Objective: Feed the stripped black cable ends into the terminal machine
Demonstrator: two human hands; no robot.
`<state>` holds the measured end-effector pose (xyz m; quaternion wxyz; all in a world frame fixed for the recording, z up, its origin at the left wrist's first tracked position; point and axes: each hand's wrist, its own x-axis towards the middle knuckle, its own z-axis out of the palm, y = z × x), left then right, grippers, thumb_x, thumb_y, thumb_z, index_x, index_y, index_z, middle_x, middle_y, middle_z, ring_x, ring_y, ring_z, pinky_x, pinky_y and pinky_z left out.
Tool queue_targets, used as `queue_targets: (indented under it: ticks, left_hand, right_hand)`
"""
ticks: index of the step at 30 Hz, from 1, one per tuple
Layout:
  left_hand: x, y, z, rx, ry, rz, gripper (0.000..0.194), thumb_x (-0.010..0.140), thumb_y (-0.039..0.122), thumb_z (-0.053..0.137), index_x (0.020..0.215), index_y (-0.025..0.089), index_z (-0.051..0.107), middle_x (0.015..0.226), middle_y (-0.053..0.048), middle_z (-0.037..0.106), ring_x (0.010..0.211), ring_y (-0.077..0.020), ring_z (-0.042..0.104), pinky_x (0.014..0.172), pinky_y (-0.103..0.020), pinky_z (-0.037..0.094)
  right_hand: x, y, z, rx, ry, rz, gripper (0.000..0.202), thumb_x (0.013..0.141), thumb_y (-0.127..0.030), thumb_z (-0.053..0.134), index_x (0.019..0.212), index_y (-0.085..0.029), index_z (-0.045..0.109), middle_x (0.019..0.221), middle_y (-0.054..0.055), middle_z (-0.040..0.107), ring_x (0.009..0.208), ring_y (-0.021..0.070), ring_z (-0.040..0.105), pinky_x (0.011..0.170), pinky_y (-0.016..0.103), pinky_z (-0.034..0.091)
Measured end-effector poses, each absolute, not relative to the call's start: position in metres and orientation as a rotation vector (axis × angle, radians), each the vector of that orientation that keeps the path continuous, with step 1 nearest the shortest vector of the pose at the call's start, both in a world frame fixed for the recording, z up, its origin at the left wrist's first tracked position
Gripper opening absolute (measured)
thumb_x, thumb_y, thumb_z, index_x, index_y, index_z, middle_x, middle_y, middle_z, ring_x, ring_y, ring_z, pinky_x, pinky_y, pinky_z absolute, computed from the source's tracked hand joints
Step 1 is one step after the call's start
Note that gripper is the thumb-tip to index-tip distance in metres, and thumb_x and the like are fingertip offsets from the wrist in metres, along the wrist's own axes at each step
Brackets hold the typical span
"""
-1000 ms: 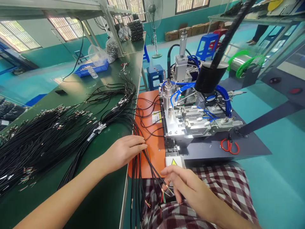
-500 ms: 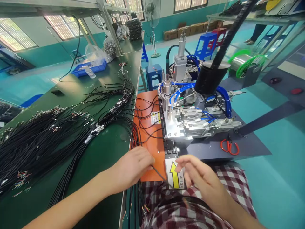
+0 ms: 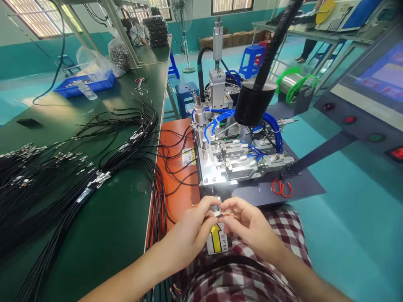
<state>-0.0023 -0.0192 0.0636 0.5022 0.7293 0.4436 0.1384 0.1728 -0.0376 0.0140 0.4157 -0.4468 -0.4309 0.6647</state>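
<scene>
ok, left hand just met right hand; both pinched narrow around thin wire ends; so it's fiddly two-handed work now

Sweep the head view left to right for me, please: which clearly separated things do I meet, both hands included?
Small black block → blue tray → left hand → right hand → red-handled scissors → control panel.
</scene>
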Motion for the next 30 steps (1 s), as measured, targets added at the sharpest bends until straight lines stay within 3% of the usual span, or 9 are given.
queue_targets:
  ticks: [7,13,22,30]
  left_hand:
    - [0.007,-0.016,0.053,1.532,1.092,0.427,0.02,0.093,0.031,0.044,0.111,0.023,0.049,0.069,0.003,0.051,0.061,-0.0117,0.044,0.05,-0.021,0.032]
    - [0.017,-0.008,0.052,1.177,0.991,0.532,0.02,0.089,0.029,0.051,0.108,0.021,0.053,0.064,0.005,0.051,0.045,-0.0062,0.035,0.041,-0.019,0.027]
    - [0.02,-0.007,0.046,0.925,0.898,0.641,0.024,0.084,0.035,0.06,0.1,0.018,0.052,0.062,0.003,0.057,0.042,-0.0039,0.037,0.039,-0.015,0.025]
    - [0.022,-0.012,0.042,0.814,0.992,0.671,0.018,0.083,0.033,0.062,0.092,0.019,0.055,0.041,0.011,0.038,0.036,-0.0033,0.027,0.039,-0.015,0.019]
  right_hand:
    - [0.182,-0.032,0.018,-1.191,-1.021,1.617,0.026,0.079,-0.043,0.068,0.078,-0.018,0.06,0.067,-0.001,0.062,0.053,0.0117,0.054,0.052,0.025,0.043]
    - [0.183,-0.029,0.015,-1.049,-0.761,1.763,0.031,0.08,-0.046,0.067,0.082,-0.016,0.063,0.067,-0.001,0.061,0.05,0.008,0.048,0.049,0.021,0.035]
    - [0.173,-0.03,0.008,-1.011,-0.71,1.822,0.032,0.077,-0.045,0.072,0.076,-0.016,0.059,0.064,-0.002,0.058,0.047,0.0068,0.042,0.045,0.02,0.029]
    - [0.161,-0.039,0.013,-1.211,-0.956,1.556,0.03,0.079,-0.044,0.067,0.07,-0.017,0.056,0.06,-0.003,0.053,0.048,0.0082,0.042,0.047,0.022,0.036]
